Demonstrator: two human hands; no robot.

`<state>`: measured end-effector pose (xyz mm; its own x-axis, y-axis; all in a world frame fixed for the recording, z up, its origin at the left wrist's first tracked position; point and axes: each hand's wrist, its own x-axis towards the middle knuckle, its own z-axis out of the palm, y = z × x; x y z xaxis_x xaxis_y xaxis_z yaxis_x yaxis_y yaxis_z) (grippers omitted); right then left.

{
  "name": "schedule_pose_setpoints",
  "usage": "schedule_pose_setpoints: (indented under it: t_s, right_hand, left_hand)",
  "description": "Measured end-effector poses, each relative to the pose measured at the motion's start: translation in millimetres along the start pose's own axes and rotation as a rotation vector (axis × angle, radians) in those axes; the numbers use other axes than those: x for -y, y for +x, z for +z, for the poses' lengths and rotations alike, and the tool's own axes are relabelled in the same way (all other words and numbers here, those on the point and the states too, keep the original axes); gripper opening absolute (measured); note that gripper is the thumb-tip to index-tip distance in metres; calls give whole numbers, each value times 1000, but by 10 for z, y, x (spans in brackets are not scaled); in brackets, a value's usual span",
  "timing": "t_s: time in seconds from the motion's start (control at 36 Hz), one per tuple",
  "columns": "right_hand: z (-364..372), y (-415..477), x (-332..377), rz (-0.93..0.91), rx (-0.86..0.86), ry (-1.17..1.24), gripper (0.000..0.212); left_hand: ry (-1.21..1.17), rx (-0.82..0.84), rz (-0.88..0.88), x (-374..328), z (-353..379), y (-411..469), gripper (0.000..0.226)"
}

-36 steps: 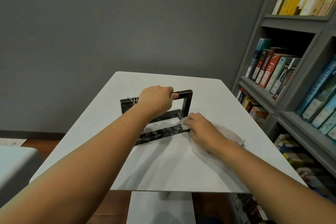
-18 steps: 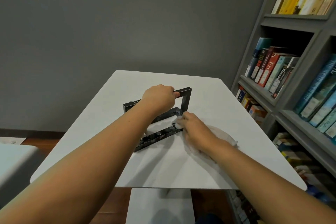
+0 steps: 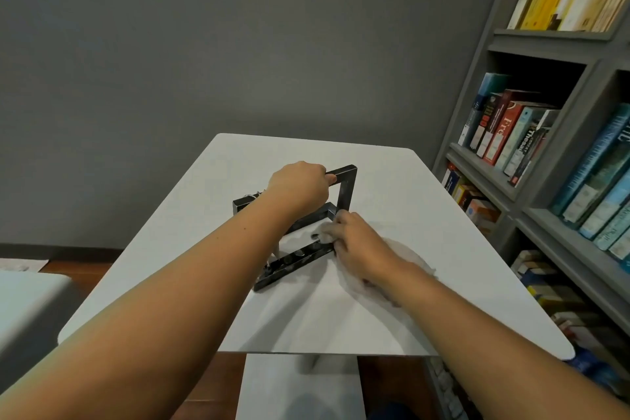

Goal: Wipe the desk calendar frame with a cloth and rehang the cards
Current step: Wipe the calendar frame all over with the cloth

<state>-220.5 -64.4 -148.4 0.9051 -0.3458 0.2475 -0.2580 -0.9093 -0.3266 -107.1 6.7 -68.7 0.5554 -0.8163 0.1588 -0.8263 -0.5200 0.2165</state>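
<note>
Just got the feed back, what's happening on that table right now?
A person is cleaning a dark desk calendar frame on the white table. The left hand grips the frame's top bar, and the right hand presses a pale cloth against the base near the right corner. No cards are visible.

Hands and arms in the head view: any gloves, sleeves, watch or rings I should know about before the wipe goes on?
None that show. The left hand and right hand are bare, with no gloves. Both forearms are bare up to the picture's edge, so no sleeve, cuff, watch or band is in view. No ring shows, though most fingers are curled out of sight.
</note>
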Motion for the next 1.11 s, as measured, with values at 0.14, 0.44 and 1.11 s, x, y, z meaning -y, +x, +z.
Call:
schedule_pose_setpoints:
  t_s: [0.14,0.44,1.11]
  right_hand:
    - [-327,13,-137,47,-298,263,20]
    - [-103,283,-183,-188,-529,-87,31]
    - [-246,262,-211,-191,-427,-180,16]
  left_hand:
    - [3,72,-8,-9,-31,5,39]
    - [31,130,18,-25,-69,3,39]
    - [77,158,13,-88,-151,-72,35]
